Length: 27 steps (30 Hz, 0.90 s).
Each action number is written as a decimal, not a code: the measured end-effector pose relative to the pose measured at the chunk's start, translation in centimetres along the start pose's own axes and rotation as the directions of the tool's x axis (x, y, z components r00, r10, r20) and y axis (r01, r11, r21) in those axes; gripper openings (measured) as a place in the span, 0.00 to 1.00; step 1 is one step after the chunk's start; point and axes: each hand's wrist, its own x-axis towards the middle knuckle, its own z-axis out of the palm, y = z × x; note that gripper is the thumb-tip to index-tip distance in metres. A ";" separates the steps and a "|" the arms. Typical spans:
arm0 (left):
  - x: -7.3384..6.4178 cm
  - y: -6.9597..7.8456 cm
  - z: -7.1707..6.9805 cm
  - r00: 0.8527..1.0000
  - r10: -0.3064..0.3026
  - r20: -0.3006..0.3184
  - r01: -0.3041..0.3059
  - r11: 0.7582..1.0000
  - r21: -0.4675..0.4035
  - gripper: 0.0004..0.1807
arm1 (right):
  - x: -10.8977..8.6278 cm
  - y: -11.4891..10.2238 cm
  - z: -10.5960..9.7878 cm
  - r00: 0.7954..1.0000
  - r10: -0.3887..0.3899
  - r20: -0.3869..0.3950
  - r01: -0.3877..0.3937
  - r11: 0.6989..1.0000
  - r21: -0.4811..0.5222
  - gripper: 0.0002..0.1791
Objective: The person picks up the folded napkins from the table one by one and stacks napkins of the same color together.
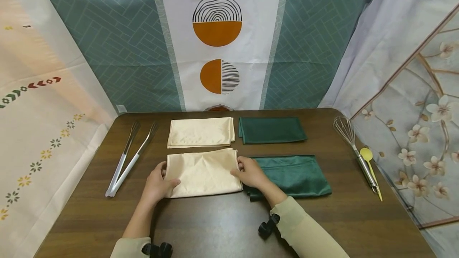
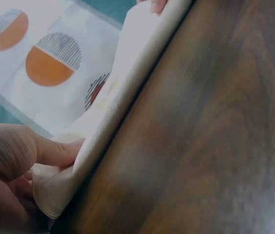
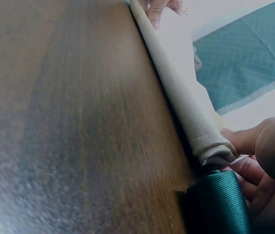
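A folded cream cloth (image 1: 204, 173) with a satin sheen lies at the middle of the table, between both hands. My left hand (image 1: 157, 184) pinches its left edge, thumb on top and fingers beneath; the left wrist view shows the cloth (image 2: 103, 119) bunched at that corner. At the opposite edge, my right hand (image 1: 252, 173) pinches the cloth with thumb over and fingers under. A folded green cloth (image 1: 294, 176) lies just right of it, partly behind my right hand and forearm. In the right wrist view the green cloth (image 3: 220, 204) sits right beside the cream fold.
Behind lie a second folded cream cloth (image 1: 201, 131) and a second folded green cloth (image 1: 272, 130). Metal tongs (image 1: 123, 166) rest on the left of the brown table (image 1: 211, 226). A whisk (image 1: 360, 158) and a yellow spoon (image 1: 366, 154) lie at the right edge.
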 end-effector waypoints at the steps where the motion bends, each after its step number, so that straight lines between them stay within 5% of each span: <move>1: 0.0 0.1 0.0 1.000 -0.010 0.004 0.010 0.999 -0.035 0.46 | 0.0 0.0 -0.1 1.000 0.003 0.004 -0.003 1.000 0.012 0.07; 7: 0.1 0.5 0.6 1.000 -0.022 0.006 0.023 0.972 -0.234 0.23 | 0.0 0.3 -0.6 1.000 -0.005 0.026 0.003 0.998 0.055 0.19; 10: 0.0 0.7 0.6 1.000 -0.001 0.016 0.005 0.964 -0.265 0.16 | 0.0 0.5 -0.7 0.999 -0.032 0.002 0.032 0.998 0.062 0.23; 20: -0.3 0.8 0.1 0.985 0.099 0.142 -0.098 0.995 -0.019 0.24 | -0.3 0.9 -0.9 0.999 -0.039 0.011 0.039 0.999 -0.001 0.04; 27: -0.1 0.7 0.1 0.989 0.135 0.057 -0.135 0.991 0.000 0.05 | -0.5 0.8 -1.4 0.998 -0.017 0.063 0.014 0.999 0.052 0.10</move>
